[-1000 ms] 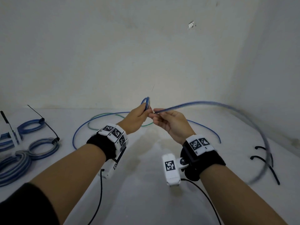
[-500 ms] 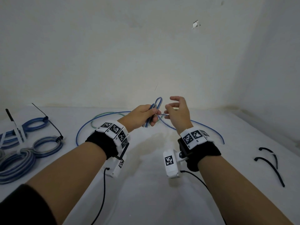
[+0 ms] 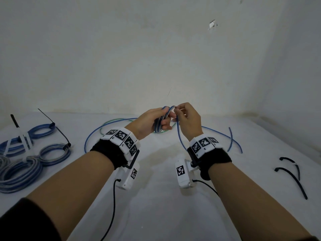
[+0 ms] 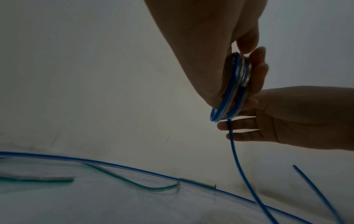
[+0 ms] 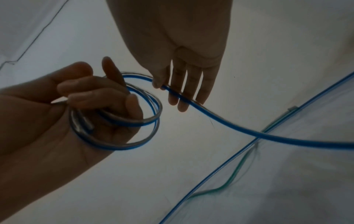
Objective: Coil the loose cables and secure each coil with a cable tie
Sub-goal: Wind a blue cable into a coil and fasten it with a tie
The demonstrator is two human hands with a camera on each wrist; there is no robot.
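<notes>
My left hand (image 3: pixel 156 117) grips a small coil (image 3: pixel 166 113) of blue-and-clear cable, held up over the white table (image 3: pixel 156 197). In the right wrist view the coil (image 5: pixel 151 119) shows about two loops round the left hand's fingers (image 5: pixel 99 97). My right hand (image 3: pixel 177 110) pinches the same cable at the top of the coil with thumb and forefinger, the other fingers (image 5: pixel 191 84) straight. The loose tail (image 3: pixel 179 140) drops from that pinch and trails right across the table. In the left wrist view the coil (image 4: pixel 235 84) is seen edge-on, with the tail (image 4: pixel 237 159) hanging below.
Another blue cable (image 3: pixel 90 138) and a green cable (image 3: pixel 111 121) lie loose behind the hands. Tied coils (image 3: pixel 53 153) are piled at the left, one with a black tie (image 3: pixel 52 125). Two black cable ties (image 3: pixel 293 180) lie at the right. Walls close in behind and to the right.
My right hand swept the cable round and brought it to the top of the coil, adding a loop. The tail that was swinging at the right now lies on the table.
</notes>
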